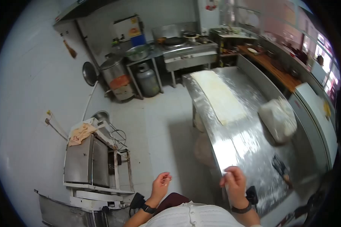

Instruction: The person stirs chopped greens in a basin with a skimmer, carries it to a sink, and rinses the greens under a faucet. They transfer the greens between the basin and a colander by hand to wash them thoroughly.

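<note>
My left hand (161,185) is raised over the floor in front of my body, fingers loosely bent and nothing visible in them. My right hand (235,183) hovers by the near left edge of the steel table (231,145), its thumb apart from its half-curled fingers and no object in its grasp. A long flat sheet of pale dough (219,96) lies on the far part of that table. Beside it, toward the right wall, stands a bulging whitish plastic bag (279,120); its contents cannot be made out. A dark tool with a wooden-looking handle (280,168) rests nearer me.
To my left is a metal-sided machine (79,162) with a cloth (81,133) on top. Along the back are a stove (189,55), a gas cylinder (147,79) and a large pot (115,75). Tiled floor (155,125) separates machine and table. A wooden shelf (271,66) runs behind the table.
</note>
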### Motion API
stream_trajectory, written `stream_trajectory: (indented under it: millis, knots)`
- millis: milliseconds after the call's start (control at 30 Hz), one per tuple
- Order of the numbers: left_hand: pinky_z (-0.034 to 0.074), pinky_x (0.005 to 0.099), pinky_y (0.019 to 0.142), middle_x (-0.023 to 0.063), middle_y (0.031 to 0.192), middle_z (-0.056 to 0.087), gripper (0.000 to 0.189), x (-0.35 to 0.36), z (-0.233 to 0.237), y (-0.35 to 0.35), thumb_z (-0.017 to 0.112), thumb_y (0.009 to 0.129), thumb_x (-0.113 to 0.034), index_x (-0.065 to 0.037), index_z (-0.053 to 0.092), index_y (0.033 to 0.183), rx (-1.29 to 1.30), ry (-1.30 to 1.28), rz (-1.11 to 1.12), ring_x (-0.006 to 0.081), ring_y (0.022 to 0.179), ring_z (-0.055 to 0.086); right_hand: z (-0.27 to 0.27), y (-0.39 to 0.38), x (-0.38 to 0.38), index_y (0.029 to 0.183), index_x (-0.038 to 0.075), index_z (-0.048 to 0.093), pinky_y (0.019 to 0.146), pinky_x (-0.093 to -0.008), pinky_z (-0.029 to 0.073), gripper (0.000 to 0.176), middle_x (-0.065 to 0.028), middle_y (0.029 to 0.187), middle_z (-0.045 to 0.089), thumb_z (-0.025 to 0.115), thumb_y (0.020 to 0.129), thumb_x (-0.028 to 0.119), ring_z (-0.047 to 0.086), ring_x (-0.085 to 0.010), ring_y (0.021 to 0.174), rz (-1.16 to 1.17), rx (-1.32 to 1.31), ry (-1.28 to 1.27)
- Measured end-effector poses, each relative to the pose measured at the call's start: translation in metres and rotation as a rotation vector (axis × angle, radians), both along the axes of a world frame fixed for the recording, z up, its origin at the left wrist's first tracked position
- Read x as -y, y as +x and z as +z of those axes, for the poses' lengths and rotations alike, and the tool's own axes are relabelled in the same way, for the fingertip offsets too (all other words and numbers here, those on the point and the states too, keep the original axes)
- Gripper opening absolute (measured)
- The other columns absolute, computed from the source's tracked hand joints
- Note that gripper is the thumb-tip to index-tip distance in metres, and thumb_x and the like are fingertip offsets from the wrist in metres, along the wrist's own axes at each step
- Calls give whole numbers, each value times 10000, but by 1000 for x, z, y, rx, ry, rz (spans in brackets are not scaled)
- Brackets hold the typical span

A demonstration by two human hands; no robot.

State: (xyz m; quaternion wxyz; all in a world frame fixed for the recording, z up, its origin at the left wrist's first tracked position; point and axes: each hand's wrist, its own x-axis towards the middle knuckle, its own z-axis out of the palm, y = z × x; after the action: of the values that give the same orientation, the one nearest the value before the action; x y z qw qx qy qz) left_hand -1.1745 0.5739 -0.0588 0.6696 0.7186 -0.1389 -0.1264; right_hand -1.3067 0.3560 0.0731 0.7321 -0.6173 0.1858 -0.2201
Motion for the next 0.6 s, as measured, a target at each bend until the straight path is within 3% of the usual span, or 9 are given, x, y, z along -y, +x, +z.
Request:
stream_trajectory:
  millis: [100,167,367,533,600]
  knots:
    - [462,239,718,99,843,558,186,-17,-11,64,465,821,-12,47,466,997,-48,-81,273,138,788,554,-3,114,12,919,-5,487,512,-207,424,135,-48,636,523,403,861,83,512,-91,563,367,1,-133]
    - [465,242,717,99,835,552,183,-29,-21,106,464,820,-6,54,462,993,-80,-93,374,139,784,552,2,188,16,902,-4,491,502,-202,423,119,-36,635,519,425,856,85,518,-88,569,498,-10,-91]
    - [460,243,701,89,847,541,182,-19,-46,296,469,820,-4,44,452,995,-58,-50,495,128,762,538,-33,401,40,888,-5,501,490,-188,404,123,-17,620,520,455,850,103,500,-53,567,519,-43,-64]
    - [442,239,725,75,859,542,194,58,-4,453,460,822,-1,20,451,1015,58,-143,442,116,760,531,-15,547,61,891,0,501,486,-191,410,124,-18,614,512,454,850,107,498,-63,562,569,-42,-31]
    - [435,226,725,69,874,536,191,86,10,510,463,820,-1,13,454,1011,91,-182,285,113,768,528,-11,601,73,893,1,500,485,-191,410,127,-17,613,510,455,851,111,498,-63,563,556,-15,-42]
